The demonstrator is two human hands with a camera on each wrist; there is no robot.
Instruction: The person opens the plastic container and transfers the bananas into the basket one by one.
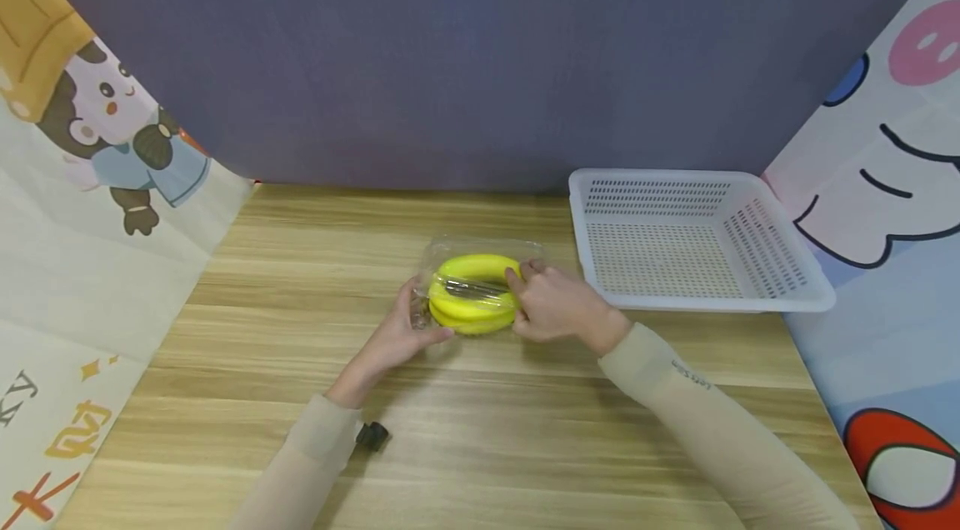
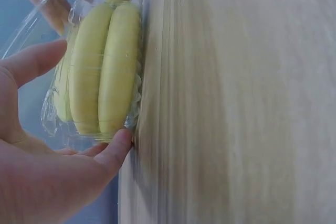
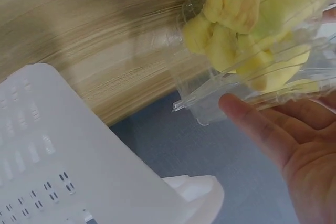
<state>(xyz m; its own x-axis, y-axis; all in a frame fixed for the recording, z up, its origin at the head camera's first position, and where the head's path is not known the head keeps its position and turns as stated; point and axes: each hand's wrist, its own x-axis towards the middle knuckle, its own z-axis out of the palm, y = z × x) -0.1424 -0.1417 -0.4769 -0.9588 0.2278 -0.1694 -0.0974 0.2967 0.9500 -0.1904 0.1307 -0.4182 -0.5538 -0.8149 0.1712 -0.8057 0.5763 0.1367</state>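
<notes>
Bananas (image 1: 472,309): centre of the head frame, inside the clear container (image 1: 487,244), long axis running left to right.
My left grip (image 1: 399,332): clamped round the container's left end, thumb on the near side.
My right grip (image 1: 557,301): fingers bent at the right end, pinching its edge, I judge.
Nearer side: neither; I have them between both.
White basket (image 1: 712,302): right of the frame, nearer my right.

A plain slate-grey partition (image 1: 480,55) backs the wood-grain tabletop (image 1: 525,447), with a white cartoon-printed sheet (image 1: 90,255) at left and a blue-and-white cartoon panel (image 1: 892,313) at right.
</notes>
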